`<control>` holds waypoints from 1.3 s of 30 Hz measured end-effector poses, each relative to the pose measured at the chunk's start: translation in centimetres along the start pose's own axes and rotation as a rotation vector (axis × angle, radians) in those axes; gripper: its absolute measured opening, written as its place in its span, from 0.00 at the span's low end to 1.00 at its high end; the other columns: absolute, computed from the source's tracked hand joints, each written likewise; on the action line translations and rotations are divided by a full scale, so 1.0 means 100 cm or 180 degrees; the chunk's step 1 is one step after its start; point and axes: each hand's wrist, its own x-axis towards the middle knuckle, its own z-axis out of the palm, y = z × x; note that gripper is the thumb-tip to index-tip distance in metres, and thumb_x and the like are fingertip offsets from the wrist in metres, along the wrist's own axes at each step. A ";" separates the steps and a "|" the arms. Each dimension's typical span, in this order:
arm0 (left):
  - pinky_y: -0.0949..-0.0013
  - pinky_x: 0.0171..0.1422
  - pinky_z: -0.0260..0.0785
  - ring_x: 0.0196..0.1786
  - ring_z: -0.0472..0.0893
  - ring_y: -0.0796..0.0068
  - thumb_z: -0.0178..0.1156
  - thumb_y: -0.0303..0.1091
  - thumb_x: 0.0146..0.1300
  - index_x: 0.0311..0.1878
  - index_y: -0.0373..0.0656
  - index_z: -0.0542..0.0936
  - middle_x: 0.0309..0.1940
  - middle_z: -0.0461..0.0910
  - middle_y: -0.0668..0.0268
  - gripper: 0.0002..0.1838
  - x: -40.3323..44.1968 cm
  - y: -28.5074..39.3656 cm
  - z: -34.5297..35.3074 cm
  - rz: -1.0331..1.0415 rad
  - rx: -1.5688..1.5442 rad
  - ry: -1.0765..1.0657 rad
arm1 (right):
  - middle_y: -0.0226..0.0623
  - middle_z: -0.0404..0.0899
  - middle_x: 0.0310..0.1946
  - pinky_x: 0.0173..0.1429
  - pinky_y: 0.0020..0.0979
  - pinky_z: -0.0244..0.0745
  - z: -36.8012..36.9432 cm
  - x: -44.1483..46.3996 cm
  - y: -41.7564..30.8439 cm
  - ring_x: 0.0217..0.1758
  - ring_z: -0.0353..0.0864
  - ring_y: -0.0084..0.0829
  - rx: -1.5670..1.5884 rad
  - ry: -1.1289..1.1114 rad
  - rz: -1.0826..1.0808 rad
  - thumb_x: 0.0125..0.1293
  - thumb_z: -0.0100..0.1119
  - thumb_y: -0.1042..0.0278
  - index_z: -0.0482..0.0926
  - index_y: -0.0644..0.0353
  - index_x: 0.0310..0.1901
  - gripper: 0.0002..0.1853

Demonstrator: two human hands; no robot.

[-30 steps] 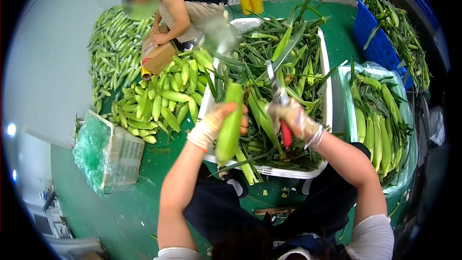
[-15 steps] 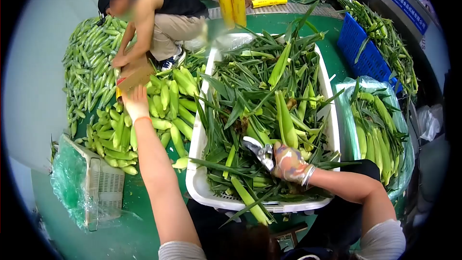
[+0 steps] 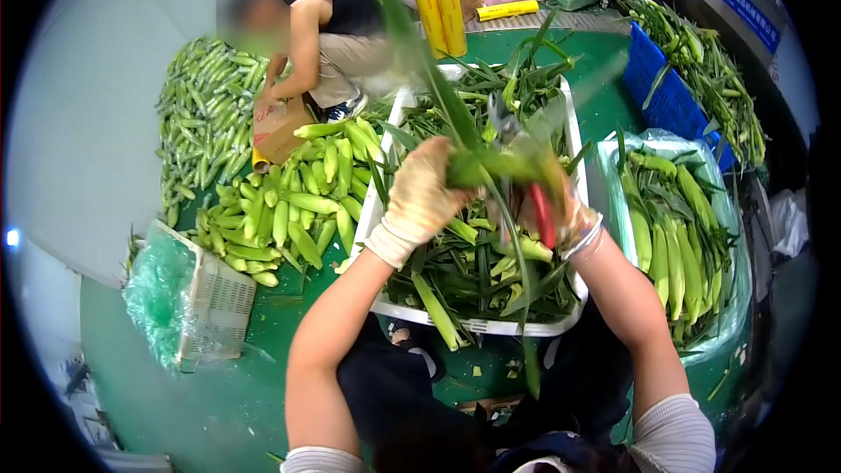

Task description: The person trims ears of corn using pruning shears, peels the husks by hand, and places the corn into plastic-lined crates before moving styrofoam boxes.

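My left hand (image 3: 419, 197), in a pale glove, is closed around a green ear of corn (image 3: 477, 168) above the white crate (image 3: 491, 327). Long leaves trail up and down from the ear, smeared by motion. At the ear's other end, my right hand (image 3: 571, 210), in a patterned glove, grips red-handled pruning shears (image 3: 542, 215). Their blades point away from me and are blurred. Whether the right fingers also touch the ear, I cannot tell. Below both hands, cut leaves and husks (image 3: 473, 250) fill the crate.
Trimmed corn (image 3: 302, 206) is heaped at left, near a crouching person (image 3: 328, 26) handling a cardboard box (image 3: 282, 130). Wrapped ears (image 3: 206, 114) lie beyond. A tilted crate (image 3: 215, 307) stands front left. Unhusked corn (image 3: 674, 250) fills a lined container at right, near a blue crate (image 3: 657, 79).
My left hand has come back from the corn heap and now holds an ear over the crate. My right hand has risen with the shears to meet it. The view has shifted.
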 end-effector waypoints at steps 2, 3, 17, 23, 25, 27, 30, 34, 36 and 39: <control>0.67 0.38 0.71 0.34 0.77 0.71 0.69 0.30 0.51 0.41 0.38 0.74 0.32 0.77 0.63 0.17 0.000 -0.016 0.001 -0.0441 -0.1275 0.0952 | 0.44 0.79 0.40 0.53 0.37 0.77 0.023 0.001 -0.031 0.42 0.81 0.38 0.1480 0.0216 -0.0070 0.66 0.53 0.67 0.73 0.64 0.45 0.11; 0.68 0.37 0.71 0.35 0.77 0.72 0.67 0.31 0.54 0.41 0.39 0.74 0.34 0.78 0.62 0.15 -0.001 -0.018 -0.015 -0.0988 -0.1877 0.1281 | 0.42 0.79 0.37 0.49 0.34 0.78 0.027 -0.014 -0.044 0.40 0.81 0.34 0.0778 0.0165 -0.0043 0.65 0.56 0.67 0.72 0.63 0.45 0.11; 0.58 0.58 0.67 0.48 0.73 0.66 0.64 0.54 0.55 0.52 0.44 0.74 0.47 0.76 0.64 0.28 -0.022 -0.064 -0.021 -0.2441 -0.4276 0.3515 | 0.65 0.50 0.68 0.73 0.30 0.49 0.052 -0.018 0.040 0.73 0.52 0.45 -0.2705 0.0467 0.1307 0.42 0.71 0.36 0.35 0.82 0.67 0.70; 0.68 0.44 0.70 0.34 0.75 0.71 0.56 0.33 0.61 0.49 0.38 0.75 0.38 0.78 0.69 0.14 -0.044 -0.083 -0.002 -0.0680 -0.0301 0.2585 | 0.38 0.80 0.26 0.34 0.26 0.78 0.031 0.007 0.051 0.30 0.81 0.27 -0.0546 0.0600 0.0879 0.57 0.64 0.63 0.77 0.65 0.31 0.12; 0.67 0.43 0.71 0.32 0.75 0.71 0.55 0.35 0.63 0.49 0.40 0.74 0.32 0.77 0.68 0.14 -0.046 -0.077 -0.004 -0.1231 -0.1176 0.2651 | 0.35 0.79 0.25 0.32 0.28 0.73 0.020 0.001 0.062 0.26 0.77 0.26 -0.0712 0.0549 0.1457 0.58 0.63 0.63 0.80 0.61 0.32 0.10; 0.63 0.43 0.74 0.31 0.76 0.69 0.59 0.46 0.62 0.49 0.43 0.72 0.29 0.77 0.66 0.20 -0.034 -0.046 -0.023 -0.1782 -0.3615 0.2955 | 0.38 0.79 0.22 0.33 0.32 0.73 0.004 -0.008 0.090 0.24 0.77 0.31 -0.2997 0.0925 0.1348 0.52 0.66 0.58 0.76 0.62 0.31 0.15; 0.54 0.45 0.73 0.30 0.76 0.63 0.66 0.58 0.52 0.40 0.45 0.71 0.27 0.76 0.62 0.27 -0.038 -0.085 -0.058 -0.1889 -0.4846 0.2938 | 0.40 0.78 0.26 0.38 0.32 0.73 0.005 -0.031 0.075 0.30 0.77 0.32 -0.3385 0.0685 0.1863 0.50 0.68 0.58 0.75 0.64 0.33 0.18; 0.55 0.45 0.73 0.30 0.77 0.64 0.66 0.59 0.51 0.40 0.45 0.71 0.27 0.76 0.61 0.28 -0.040 -0.075 -0.045 -0.1733 -0.4154 0.2372 | 0.39 0.78 0.34 0.43 0.30 0.73 0.000 -0.021 0.061 0.37 0.76 0.29 -0.2845 0.1061 0.0792 0.52 0.71 0.51 0.70 0.65 0.45 0.29; 0.56 0.44 0.73 0.31 0.78 0.63 0.64 0.61 0.52 0.43 0.44 0.71 0.26 0.77 0.62 0.30 -0.031 -0.056 -0.019 -0.1804 -0.4531 0.1961 | 0.36 0.77 0.35 0.45 0.30 0.73 0.006 -0.011 0.055 0.38 0.76 0.28 -0.2803 0.0626 0.0560 0.53 0.71 0.54 0.69 0.64 0.47 0.29; 0.58 0.42 0.73 0.30 0.77 0.62 0.60 0.58 0.58 0.47 0.42 0.72 0.25 0.77 0.61 0.28 -0.025 -0.061 -0.014 -0.1897 -0.3926 0.1705 | 0.43 0.79 0.35 0.43 0.33 0.75 0.041 -0.020 0.034 0.35 0.79 0.34 -0.3571 0.0584 0.0449 0.51 0.71 0.55 0.69 0.67 0.47 0.30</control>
